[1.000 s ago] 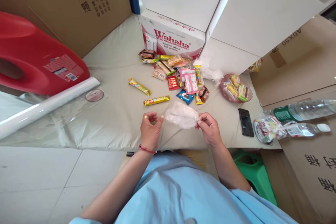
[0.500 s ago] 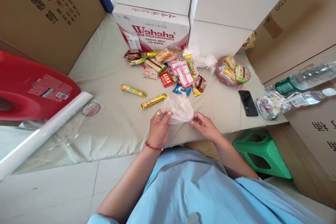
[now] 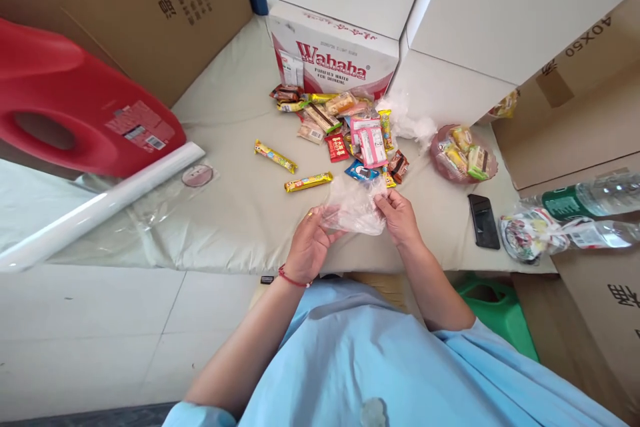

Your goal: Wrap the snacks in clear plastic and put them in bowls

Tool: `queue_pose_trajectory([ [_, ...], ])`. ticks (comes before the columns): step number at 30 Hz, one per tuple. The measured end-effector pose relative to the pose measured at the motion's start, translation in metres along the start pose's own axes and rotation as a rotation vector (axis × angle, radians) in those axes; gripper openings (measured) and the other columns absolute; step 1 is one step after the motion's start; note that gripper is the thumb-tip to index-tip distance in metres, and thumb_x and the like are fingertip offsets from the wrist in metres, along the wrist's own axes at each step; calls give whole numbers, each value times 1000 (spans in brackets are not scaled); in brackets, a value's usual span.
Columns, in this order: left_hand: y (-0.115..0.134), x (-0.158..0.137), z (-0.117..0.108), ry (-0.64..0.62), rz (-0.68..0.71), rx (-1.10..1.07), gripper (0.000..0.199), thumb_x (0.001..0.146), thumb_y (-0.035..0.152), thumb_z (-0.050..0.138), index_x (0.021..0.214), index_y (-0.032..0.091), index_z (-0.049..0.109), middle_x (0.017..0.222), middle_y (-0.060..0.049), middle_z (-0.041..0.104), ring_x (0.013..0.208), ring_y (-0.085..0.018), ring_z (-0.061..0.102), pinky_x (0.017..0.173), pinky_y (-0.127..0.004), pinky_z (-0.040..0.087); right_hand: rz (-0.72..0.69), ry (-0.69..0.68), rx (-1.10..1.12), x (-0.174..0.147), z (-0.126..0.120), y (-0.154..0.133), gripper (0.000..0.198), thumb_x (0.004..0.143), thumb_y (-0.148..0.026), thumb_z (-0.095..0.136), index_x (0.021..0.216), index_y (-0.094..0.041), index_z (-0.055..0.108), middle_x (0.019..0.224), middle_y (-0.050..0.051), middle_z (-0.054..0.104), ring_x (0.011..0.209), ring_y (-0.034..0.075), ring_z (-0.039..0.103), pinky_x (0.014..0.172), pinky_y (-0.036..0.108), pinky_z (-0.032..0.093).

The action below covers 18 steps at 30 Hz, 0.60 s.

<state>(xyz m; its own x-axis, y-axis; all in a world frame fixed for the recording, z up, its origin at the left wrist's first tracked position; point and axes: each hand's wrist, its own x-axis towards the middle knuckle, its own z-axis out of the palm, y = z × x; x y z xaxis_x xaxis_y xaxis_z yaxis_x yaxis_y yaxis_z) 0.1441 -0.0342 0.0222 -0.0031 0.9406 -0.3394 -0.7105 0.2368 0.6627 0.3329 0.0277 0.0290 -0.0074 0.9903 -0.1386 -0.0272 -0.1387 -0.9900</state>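
Note:
Between my two hands is a clear plastic bag [image 3: 356, 207], crumpled and see-through. My left hand [image 3: 311, 240] grips its left side, with some fingers reaching under the film. At the bag's upper right side, my right hand [image 3: 397, 215] pinches the plastic between thumb and fingers. Just beyond the bag lie two yellow snack sticks, one flat [image 3: 309, 182] and one slanted [image 3: 275, 156]. Farther back is a heap of wrapped snacks, including a pink-and-white packet [image 3: 373, 145], a red packet [image 3: 337, 147] and a blue packet [image 3: 362, 171], which lies closest to the bag.
A pink bowl [image 3: 440, 170] of snacks, a black phone [image 3: 484, 221] and plastic bottles [image 3: 600, 197] stand or lie on the right. A Wahaha carton [image 3: 335, 57] is behind the heap. Left are a red jug [image 3: 95, 107] and a white roll [image 3: 110, 203]. A green stool [image 3: 520, 323] is below.
My right hand has moved up along the bag, spreading it wider and flatter. My left hand has turned to show more palm. The camera view has turned left.

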Motion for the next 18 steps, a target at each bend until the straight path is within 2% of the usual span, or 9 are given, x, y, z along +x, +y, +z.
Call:
queue_pose_trajectory([
  [2,0,0,-1,-38,-50,16,38,75,43,83,103,21,70,120,-8,72,107,-23,69,89,-42,59,1,4,0,0,-4,3,37,78,-56,78,81,-24,61,68,-4,58,58,12,46,56,25,38],
  [5,-5,5,-3,14,-85,121,34,65,31,88,91,19,69,95,-4,72,88,-17,69,85,-35,58,-19,-8,-95,-6,-13,7,38,82,-59,74,82,-24,61,69,-3,57,61,14,50,59,27,42],
  [7,-9,11,-4,47,-60,182,32,65,33,88,83,19,66,87,-1,71,85,-15,69,83,-32,56,-127,101,-235,-15,-20,7,37,84,-60,71,92,-24,64,82,1,62,73,18,56,66,30,48],
  [9,-11,14,-4,30,-37,214,32,67,36,87,83,19,65,93,-3,73,92,-18,71,87,-34,56,-297,267,-392,-28,-23,5,36,89,-57,67,106,-25,66,102,6,65,90,22,60,78,35,52],
  [10,-12,15,-2,11,-35,224,32,67,36,87,84,19,65,98,-5,75,97,-19,71,90,-36,55,-372,301,-459,-35,-23,2,35,92,-55,66,112,-27,66,110,8,64,97,23,60,84,38,52],
  [12,-13,15,0,-24,-38,244,31,67,36,88,84,19,67,104,-7,76,101,-21,72,93,-38,55,-458,205,-564,-48,-17,-2,36,90,-52,70,118,-29,66,115,9,66,105,26,60,94,42,50],
  [15,-12,13,1,-46,-37,268,30,66,34,89,82,19,68,107,-8,77,102,-22,72,94,-39,55,-455,-10,-628,-56,-5,-2,29,86,-46,77,109,-29,70,103,6,71,102,28,61,95,44,48],
  [16,-11,13,0,-37,-33,269,30,66,34,89,82,19,68,107,-8,77,101,-22,72,94,-39,55,-431,-3,-606,-55,-3,0,21,88,-43,74,103,-29,71,97,6,72,97,27,61,92,43,48],
  [18,-8,14,-5,1,-13,259,31,65,34,90,82,19,68,107,-7,77,101,-21,72,93,-38,54,-351,120,-483,-50,-6,4,13,93,-40,67,94,-27,70,89,4,70,86,23,61,84,38,48],
])
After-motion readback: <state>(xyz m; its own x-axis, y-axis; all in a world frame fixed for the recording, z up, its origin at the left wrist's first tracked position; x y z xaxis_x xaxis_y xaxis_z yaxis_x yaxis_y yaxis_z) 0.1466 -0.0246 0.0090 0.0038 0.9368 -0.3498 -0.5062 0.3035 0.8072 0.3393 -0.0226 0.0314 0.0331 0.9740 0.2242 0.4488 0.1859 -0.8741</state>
